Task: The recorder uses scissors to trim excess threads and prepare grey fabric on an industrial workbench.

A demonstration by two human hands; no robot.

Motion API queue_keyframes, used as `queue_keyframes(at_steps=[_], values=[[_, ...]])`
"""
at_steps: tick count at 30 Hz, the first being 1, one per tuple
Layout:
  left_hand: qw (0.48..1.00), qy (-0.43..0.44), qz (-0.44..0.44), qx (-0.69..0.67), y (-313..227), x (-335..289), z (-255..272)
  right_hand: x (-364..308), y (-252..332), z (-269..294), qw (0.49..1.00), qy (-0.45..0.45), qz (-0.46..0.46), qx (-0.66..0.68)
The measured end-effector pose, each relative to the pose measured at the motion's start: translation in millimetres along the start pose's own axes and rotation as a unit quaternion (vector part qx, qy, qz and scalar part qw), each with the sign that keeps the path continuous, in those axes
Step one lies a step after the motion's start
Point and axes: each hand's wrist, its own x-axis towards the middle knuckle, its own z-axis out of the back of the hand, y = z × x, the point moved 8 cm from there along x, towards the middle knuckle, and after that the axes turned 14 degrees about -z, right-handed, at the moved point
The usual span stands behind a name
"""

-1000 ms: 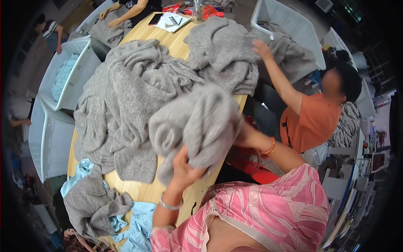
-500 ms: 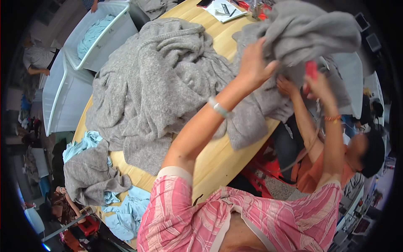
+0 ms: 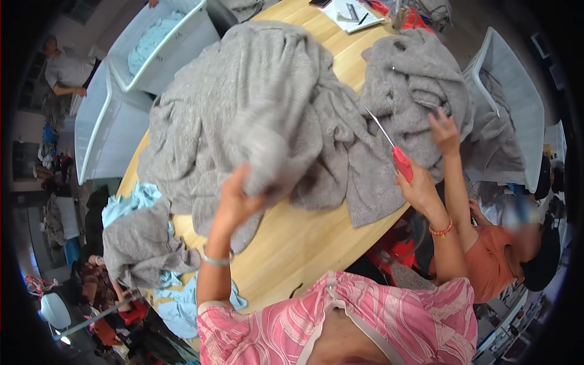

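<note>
My left hand [image 3: 234, 201] is at the near side of a big heap of grey knit garments [image 3: 201, 109]. Its fingers are closed on a grey knit garment [image 3: 264, 146], which is smeared by motion. In my right hand [image 3: 421, 191] is a pair of red-handled scissors [image 3: 401, 163], the thin metal blades pointing up and left over grey knitwear. A co-worker's hand [image 3: 445, 131] touches a second grey knit pile [image 3: 413, 79] on the right.
The wooden table [image 3: 298, 243] has a curved near edge. Light blue cloths [image 3: 185, 307] and a grey knit piece [image 3: 137, 249] lie at left. White bins stand far left [image 3: 91, 137] and right [image 3: 532, 121]. Papers [image 3: 347, 15] lie at the back.
My left hand has swung left and nearer, bringing a grey garment from the right pile to the big heap. My right hand has come down and left with the scissors.
</note>
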Motion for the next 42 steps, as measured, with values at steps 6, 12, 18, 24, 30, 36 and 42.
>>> queue_keyframes(at_steps=[6,12,18,24,30,36,42], values=[[0.937,0.311,-0.027,0.155,-35.1,-149.3,-101.1,-5.6,52.1,-46.9,0.993,0.047,0.072,-0.078],[0.953,0.263,0.004,0.149,-26.5,-208.4,-107.7,-53.8,58.0,-99.7,0.982,0.128,0.073,-0.121],[0.998,-0.002,0.009,0.058,-1.6,-218.0,-107.5,-110.6,38.1,-123.0,0.965,0.149,0.082,-0.197],[0.979,0.088,-0.086,0.165,4.7,-183.4,-162.5,-154.2,19.5,-125.1,0.938,0.169,0.029,-0.302],[0.962,0.156,-0.09,0.205,20.3,-217.6,-191.4,-185.4,5.3,-131.8,0.906,0.21,0.067,-0.362],[0.952,0.185,-0.098,0.223,23.3,-217.3,-199.4,-180.0,57.0,-194.2,0.916,0.23,0.151,-0.292],[0.952,0.192,-0.099,0.217,20.0,-215.3,-205.5,-169.9,48.3,-190.3,0.923,0.202,0.183,-0.272]])
